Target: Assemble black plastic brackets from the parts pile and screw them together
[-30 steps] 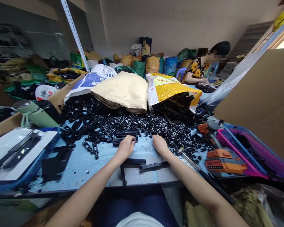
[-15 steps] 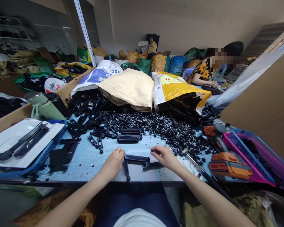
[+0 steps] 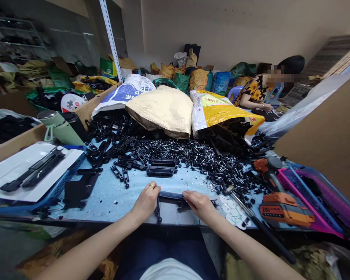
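Note:
My left hand is closed around the left end of a black plastic bar near the table's front edge. At the bar's right end, my right hand has its fingers pressed together over the joint, hiding any small part there. A short black link hangs down from the left end, beside my left hand. Under my right fingers another black piece shows in part. Just behind my hands, finished-looking black bars lie side by side.
Black-headed screws are heaped across the table behind the bars. An orange cordless drill and a long-handled metal tool lie at right, beside a pink basket. A green flask leans at left. A co-worker sits beyond.
My right hand has come down and left onto the bar's right end; a thin pin-like part seen in its fingers earlier is now hidden. The view has shifted slightly.

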Demonstrator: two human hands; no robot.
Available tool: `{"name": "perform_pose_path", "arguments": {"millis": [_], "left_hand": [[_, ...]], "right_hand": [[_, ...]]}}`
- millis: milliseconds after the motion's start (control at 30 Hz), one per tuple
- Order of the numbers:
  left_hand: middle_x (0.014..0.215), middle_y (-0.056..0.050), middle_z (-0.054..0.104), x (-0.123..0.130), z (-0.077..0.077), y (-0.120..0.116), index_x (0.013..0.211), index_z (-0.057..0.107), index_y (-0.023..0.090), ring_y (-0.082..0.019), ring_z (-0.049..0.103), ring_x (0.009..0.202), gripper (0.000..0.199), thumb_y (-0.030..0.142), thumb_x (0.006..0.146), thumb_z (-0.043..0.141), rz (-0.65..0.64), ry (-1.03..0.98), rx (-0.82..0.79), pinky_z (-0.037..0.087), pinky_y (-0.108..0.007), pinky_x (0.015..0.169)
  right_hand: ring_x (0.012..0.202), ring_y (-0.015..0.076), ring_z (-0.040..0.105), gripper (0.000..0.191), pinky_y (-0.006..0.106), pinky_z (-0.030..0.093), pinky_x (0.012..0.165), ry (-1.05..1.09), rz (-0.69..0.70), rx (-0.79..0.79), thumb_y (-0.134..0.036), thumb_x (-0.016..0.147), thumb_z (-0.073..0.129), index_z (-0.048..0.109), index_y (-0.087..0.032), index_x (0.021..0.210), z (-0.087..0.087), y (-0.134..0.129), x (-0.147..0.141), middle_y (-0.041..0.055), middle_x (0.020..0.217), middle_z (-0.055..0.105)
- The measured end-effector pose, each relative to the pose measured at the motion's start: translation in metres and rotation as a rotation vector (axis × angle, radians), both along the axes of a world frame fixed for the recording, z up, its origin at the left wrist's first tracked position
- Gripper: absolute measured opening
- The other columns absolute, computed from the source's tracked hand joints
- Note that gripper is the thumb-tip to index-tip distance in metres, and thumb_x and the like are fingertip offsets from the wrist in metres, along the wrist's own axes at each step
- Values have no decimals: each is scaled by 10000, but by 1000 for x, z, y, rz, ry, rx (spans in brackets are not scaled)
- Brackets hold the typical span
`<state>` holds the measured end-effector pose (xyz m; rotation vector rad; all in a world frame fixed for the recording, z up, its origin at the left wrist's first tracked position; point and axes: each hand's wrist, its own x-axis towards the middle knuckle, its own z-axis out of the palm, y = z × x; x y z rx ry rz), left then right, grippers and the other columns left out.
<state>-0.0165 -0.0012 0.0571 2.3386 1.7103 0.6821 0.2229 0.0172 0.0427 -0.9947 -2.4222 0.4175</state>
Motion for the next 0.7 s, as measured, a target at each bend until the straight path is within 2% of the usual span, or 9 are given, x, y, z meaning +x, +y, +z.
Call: {"name": "perform_pose_path", "arguments": {"millis": [133,233,333,433,500,567,633,700], "left_hand": [[829,-62,496,1,-1,-1,844,544,175,-176,492,796,278,32,813,307,-4,41,8,446,-327,729],[840,-62,508,2,-4,0,882,542,171,-176,506,813,264,62,830,308,-17,-15,23,447,-323,746],[846,-49,527,2,-6,2,950,523,172,-164,537,800,197,139,837,365,44,-174,11,459,-303,730],[878,-54,552,0,-7,-5,1090,450,148,-154,563,763,284,193,811,426,207,-282,-6,467,-297,711],[895,-82,574,1,-9,-15,1081,461,125,-177,581,755,316,249,790,462,308,-205,-95,466,-317,693],[820,-95,608,7,-10,-26,922,549,133,-224,601,740,260,338,781,473,341,-40,-279,457,-349,662],[714,-96,627,18,-12,-34,758,589,150,-253,617,711,285,385,797,431,341,89,-447,445,-356,635],[715,-115,646,31,-13,-37,740,611,147,-253,627,714,341,365,829,364,387,130,-500,436,-341,632]], "right_hand": [[1028,193,539,305,347,463,849,28,-26,-33,-273,872,425,521,-235,1159,-17,-6,15,82,1145,568],[1011,218,540,354,388,459,841,-22,-30,-38,-315,854,461,493,-237,1198,-14,-9,17,84,1134,574],[1069,226,493,379,414,421,885,-21,-29,-4,-310,872,423,441,-249,1247,0,-8,-8,82,1199,528],[1126,197,448,425,369,394,927,47,85,-20,-322,891,379,351,-246,1308,9,-2,-50,73,1280,453],[1111,181,461,424,337,399,921,46,168,-66,-333,899,358,341,-242,1314,8,3,-74,63,1269,465],[1074,165,486,401,314,405,906,40,194,-106,-322,912,328,359,-240,1304,4,7,-86,52,1218,512],[1059,155,490,389,300,403,900,45,180,-123,-312,919,310,373,-238,1297,-1,8,-88,46,1187,535],[1057,149,485,378,293,398,902,38,163,-123,-310,922,303,399,-243,1281,-4,8,-84,41,1181,536]]}}
